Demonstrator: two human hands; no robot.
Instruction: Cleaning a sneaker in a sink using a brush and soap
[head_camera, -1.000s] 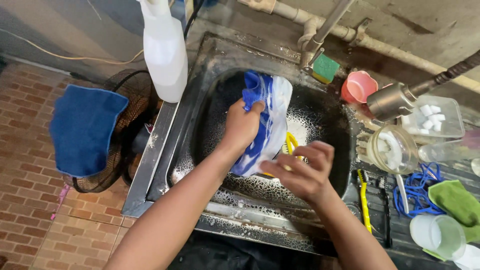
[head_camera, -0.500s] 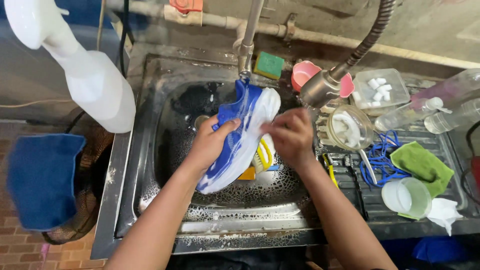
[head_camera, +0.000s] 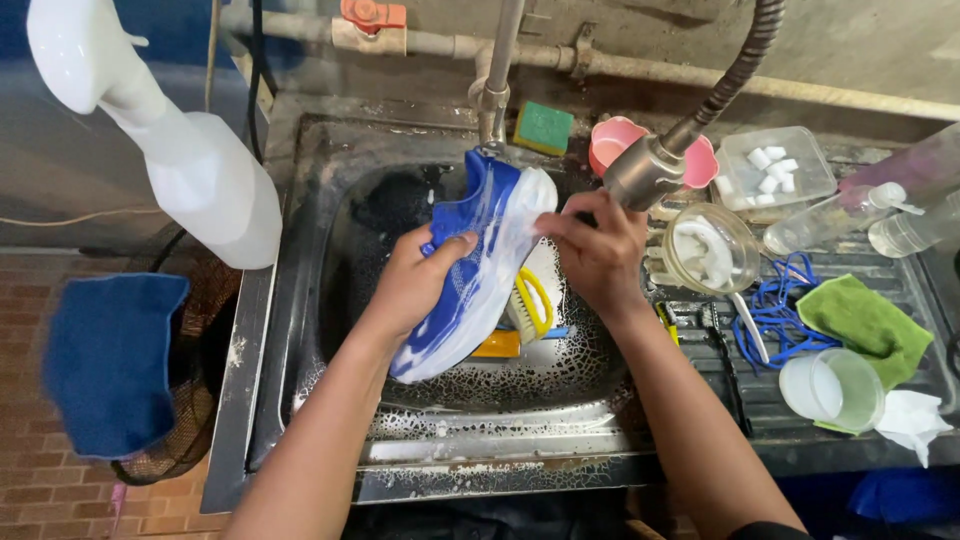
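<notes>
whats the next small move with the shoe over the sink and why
Probably tilt the blue and white shoe so its sole faces the spray head. The left hand grips the shoe's side over the sink, the right hand rests at its white sole edge just below the nozzle, and suds coat the basin.
</notes>
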